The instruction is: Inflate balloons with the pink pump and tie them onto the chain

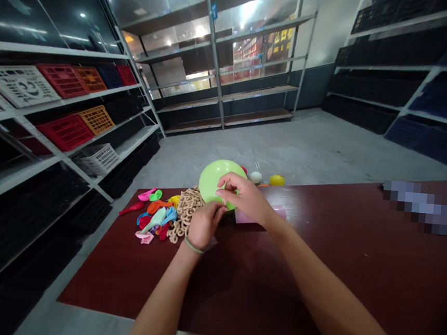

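**One green balloon, two hands on it**

Toward the far left corner of the dark red table [315, 280], the left hand [203, 223], with one green band [193, 245] on its wrist, is curled tight at the base of the single inflated green balloon [214, 180]. The right hand [244, 195] pinches the balloon's near face with thumb and fingertips. Just left lie one tangle of beige cord [186, 208] and one heap of limp balloons [154, 216], roughly a dozen, too overlapped to count exactly. One pink piece [248, 217] shows under the right wrist. Past the far edge sit one white balloon [255, 177] and one yellow balloon [277, 180].
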{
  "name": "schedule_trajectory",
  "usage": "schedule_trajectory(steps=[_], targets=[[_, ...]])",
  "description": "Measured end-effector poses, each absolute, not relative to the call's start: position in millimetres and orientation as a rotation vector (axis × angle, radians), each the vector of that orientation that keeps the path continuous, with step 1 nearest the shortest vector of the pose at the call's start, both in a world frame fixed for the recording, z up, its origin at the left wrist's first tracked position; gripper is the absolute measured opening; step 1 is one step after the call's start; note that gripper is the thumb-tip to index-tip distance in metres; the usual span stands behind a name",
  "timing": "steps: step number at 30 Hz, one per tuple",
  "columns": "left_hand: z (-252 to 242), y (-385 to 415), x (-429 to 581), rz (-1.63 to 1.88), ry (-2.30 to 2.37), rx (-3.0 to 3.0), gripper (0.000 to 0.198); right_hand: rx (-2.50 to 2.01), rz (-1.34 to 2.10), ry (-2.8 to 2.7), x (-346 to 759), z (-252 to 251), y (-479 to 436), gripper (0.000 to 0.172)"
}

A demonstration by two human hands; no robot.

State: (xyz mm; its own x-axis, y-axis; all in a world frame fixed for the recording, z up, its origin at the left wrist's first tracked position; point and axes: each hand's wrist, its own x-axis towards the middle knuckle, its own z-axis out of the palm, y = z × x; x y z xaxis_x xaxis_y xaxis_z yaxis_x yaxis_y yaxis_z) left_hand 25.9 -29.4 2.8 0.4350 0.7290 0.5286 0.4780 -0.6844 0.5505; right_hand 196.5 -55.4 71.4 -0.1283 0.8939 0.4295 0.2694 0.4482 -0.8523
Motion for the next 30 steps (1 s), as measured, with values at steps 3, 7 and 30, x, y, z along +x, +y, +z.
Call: schedule_trajectory(steps=[3,7,30], targets=[[-3.6,-29.8,28.3,1.076,1.026,2.470,0.024,-1.043,0.743,-1.713,189.3,71.5,-59.5,0.010],[-8.5,-30.3,28.7,1.098,1.064,2.489,0.026,-0.978,0.689,-1.859,182.0,72.2,-63.4,0.008],[4.2,-30.3,25.1,1.144,1.109,2.027,0.042,-1.131,-0.199,-2.206,210.3,50.9,-42.8,0.020]])
